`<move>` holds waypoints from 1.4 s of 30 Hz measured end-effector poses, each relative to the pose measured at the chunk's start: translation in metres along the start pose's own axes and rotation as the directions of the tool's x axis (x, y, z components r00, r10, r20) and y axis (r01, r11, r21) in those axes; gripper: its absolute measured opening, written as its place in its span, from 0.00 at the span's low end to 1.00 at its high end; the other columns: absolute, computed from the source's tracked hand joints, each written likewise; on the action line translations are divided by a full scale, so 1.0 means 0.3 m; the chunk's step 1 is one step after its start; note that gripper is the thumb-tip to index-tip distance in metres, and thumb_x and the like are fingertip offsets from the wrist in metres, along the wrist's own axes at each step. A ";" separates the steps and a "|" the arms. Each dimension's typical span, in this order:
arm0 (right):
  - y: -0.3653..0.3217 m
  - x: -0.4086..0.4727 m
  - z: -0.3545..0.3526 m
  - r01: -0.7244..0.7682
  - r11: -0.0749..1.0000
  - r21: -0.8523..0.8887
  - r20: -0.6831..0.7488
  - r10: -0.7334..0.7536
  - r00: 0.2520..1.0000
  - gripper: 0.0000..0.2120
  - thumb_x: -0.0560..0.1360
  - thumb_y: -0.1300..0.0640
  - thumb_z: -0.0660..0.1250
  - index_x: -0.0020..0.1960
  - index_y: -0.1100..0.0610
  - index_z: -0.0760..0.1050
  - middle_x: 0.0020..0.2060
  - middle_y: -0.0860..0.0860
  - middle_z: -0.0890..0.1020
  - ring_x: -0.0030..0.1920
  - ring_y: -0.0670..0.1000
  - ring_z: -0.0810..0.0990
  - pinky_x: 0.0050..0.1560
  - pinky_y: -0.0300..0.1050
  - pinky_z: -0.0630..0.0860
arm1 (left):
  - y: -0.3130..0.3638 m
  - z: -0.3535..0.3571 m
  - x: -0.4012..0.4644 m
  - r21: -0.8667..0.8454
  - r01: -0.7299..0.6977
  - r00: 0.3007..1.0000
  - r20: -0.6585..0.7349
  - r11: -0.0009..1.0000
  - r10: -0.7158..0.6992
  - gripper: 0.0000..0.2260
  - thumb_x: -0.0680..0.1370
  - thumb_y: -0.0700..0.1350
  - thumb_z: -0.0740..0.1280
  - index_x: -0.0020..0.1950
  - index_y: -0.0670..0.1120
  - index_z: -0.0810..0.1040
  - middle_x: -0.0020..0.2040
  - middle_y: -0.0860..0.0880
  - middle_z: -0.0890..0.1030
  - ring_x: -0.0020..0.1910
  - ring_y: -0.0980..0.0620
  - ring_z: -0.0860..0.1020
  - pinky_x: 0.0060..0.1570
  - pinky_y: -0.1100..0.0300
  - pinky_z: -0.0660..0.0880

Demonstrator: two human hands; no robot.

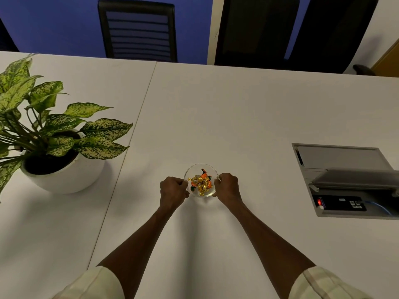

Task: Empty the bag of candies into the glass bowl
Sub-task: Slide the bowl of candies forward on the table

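Note:
A small clear glass bowl (pixel 195 168) stands on the white table, just ahead of me. Inside lie several wrapped candies (pixel 201 181) in gold and orange foil. My left hand (pixel 173 189) grips the bowl's left rim with curled fingers. My right hand (pixel 227 185) grips the right rim the same way. No candy bag is in view.
A white pot with a speckled green plant (pixel 64 169) sits at the left. An open cable hatch (pixel 345 180) with a black power box is recessed at the right. Black chairs (pixel 138 31) stand beyond the table's far edge. A seam (pixel 129 143) runs between two tabletops.

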State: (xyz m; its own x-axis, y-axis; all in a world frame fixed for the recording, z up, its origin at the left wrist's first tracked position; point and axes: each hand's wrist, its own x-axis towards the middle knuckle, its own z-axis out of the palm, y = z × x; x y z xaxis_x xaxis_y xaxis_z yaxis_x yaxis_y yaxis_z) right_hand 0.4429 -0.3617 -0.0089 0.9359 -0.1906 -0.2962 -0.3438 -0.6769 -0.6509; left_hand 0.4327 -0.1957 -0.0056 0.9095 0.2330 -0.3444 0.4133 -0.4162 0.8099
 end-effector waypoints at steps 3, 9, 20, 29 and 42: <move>0.007 0.012 -0.003 -0.001 1.000 0.002 0.009 0.001 1.000 0.12 0.80 0.61 0.62 0.48 0.71 0.77 0.44 0.66 0.84 0.44 0.65 0.85 0.47 0.56 0.83 | -0.003 0.009 0.009 -0.003 0.001 1.000 0.005 1.000 -0.001 0.10 0.77 0.38 0.67 0.43 0.35 0.86 0.36 0.37 0.86 0.36 0.41 0.86 0.49 0.50 0.82; 0.019 0.037 0.000 -0.001 1.000 0.021 0.035 0.000 0.999 0.12 0.80 0.61 0.62 0.46 0.71 0.77 0.44 0.67 0.83 0.44 0.67 0.85 0.45 0.54 0.82 | -0.017 0.027 0.025 -0.026 0.005 1.000 -0.024 1.000 -0.006 0.10 0.78 0.39 0.67 0.44 0.36 0.86 0.35 0.37 0.86 0.37 0.41 0.85 0.50 0.47 0.82; 0.029 0.051 0.019 -0.012 0.996 0.084 0.057 0.007 0.998 0.12 0.80 0.60 0.63 0.50 0.70 0.77 0.45 0.66 0.84 0.42 0.65 0.86 0.28 0.37 0.72 | -0.022 0.027 0.044 -0.045 0.001 0.999 -0.045 0.999 -0.003 0.10 0.78 0.41 0.67 0.45 0.36 0.86 0.36 0.37 0.86 0.37 0.41 0.85 0.52 0.47 0.81; 0.037 0.057 0.020 -0.020 0.996 0.082 0.066 0.015 0.998 0.12 0.80 0.60 0.63 0.50 0.70 0.77 0.46 0.66 0.84 0.43 0.66 0.86 0.37 0.46 0.79 | -0.024 0.023 0.042 -0.017 -0.022 0.999 -0.027 1.000 0.021 0.09 0.78 0.41 0.68 0.45 0.38 0.86 0.36 0.38 0.86 0.37 0.42 0.85 0.50 0.49 0.81; 0.045 -0.088 -0.027 0.214 0.907 -0.361 -0.109 -0.269 0.957 0.16 0.83 0.53 0.54 0.63 0.61 0.71 0.56 0.57 0.80 0.58 0.57 0.77 0.56 0.50 0.76 | 0.009 -0.045 -0.112 0.269 -0.256 0.956 -0.075 0.929 0.285 0.19 0.83 0.49 0.58 0.63 0.37 0.78 0.59 0.38 0.83 0.61 0.37 0.78 0.60 0.49 0.74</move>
State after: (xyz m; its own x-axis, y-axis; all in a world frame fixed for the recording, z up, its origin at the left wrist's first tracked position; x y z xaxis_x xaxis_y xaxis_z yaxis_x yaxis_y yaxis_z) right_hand 0.4140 -0.3714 -0.0042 0.9965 -0.0778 -0.0319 -0.0840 -0.9121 -0.4013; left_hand 0.4027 -0.1927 0.0145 0.9835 0.1697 -0.0630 0.1634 -0.6823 0.7126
